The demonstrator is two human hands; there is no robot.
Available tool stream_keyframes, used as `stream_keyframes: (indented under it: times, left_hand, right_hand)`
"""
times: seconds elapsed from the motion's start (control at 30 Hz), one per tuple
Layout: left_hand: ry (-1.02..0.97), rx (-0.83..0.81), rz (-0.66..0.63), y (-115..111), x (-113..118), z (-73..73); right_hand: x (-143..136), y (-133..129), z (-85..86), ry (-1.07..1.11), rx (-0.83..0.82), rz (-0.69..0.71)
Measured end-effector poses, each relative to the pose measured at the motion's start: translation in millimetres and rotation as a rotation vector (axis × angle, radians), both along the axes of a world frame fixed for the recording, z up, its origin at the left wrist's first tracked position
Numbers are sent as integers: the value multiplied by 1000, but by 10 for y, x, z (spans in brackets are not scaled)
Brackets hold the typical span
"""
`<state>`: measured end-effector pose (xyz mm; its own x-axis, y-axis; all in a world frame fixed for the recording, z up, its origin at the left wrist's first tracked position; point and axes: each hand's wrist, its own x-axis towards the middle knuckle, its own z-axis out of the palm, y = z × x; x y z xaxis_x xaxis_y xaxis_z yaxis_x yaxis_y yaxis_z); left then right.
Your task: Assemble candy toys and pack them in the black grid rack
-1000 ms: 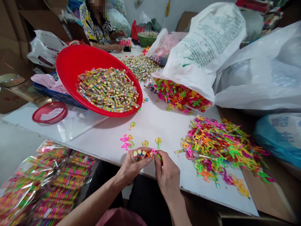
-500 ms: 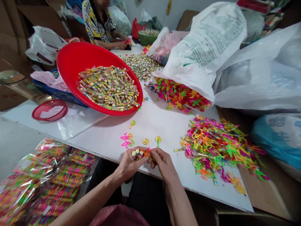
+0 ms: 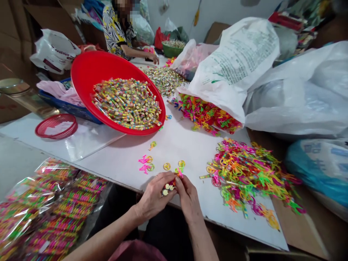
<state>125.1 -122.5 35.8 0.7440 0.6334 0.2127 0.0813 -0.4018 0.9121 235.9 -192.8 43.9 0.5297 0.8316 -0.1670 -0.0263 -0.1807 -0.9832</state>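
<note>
My left hand (image 3: 157, 194) is closed around several short patterned rolls (image 3: 166, 189) with pale round ends, which look like wrapped candies. My right hand (image 3: 189, 194) meets it at the table's near edge, thumb and fingers pinching a small pink-and-orange plastic piece (image 3: 179, 174); the fingers partly hide it. Just beyond the hands, a yellow plastic wheel (image 3: 166, 166) lies alone. A yellow-and-green wheel piece (image 3: 181, 164) sits right by my fingertips. Left of these are two pink bicycle-frame pieces (image 3: 143, 168) with wheels beside them.
A tilted red basin (image 3: 84, 78) holds many rolls. To the right lies a heap of colourful plastic pieces (image 3: 244, 174), below an open white sack (image 3: 231, 54) spilling more. A small red basket (image 3: 40, 130) stands left; packed bags (image 3: 57, 210) lie lower left. Across the table sits another person (image 3: 116, 36).
Both hands have shifted slightly right and drawn closer together, the left turning over the rolls. Pink now shows at my right fingertips. The other person's arm has reached farther out over the table.
</note>
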Motion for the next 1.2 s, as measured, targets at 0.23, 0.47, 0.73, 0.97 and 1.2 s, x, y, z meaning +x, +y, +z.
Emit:
stream_keyframes:
  times: [0.23,0.47,0.73,0.97,1.2]
  left_hand:
    - [20,-577,189,240,26,64]
    - [-14,-623,150,260,87,76]
    - [-26,-843,154,228,-8,-28]
    - [-10,-927,-10,165,-159,-28]
    - [177,-484,28,173,-197,35]
  right_hand:
    - [235,-151,-17,92,-31,96]
    - [161,-121,75,298,-5,213]
    - [154,-55,144,-103,-89,66]
    - [165,21,214,-259,-74,78]
    - [112,15,76,-63,-75,192]
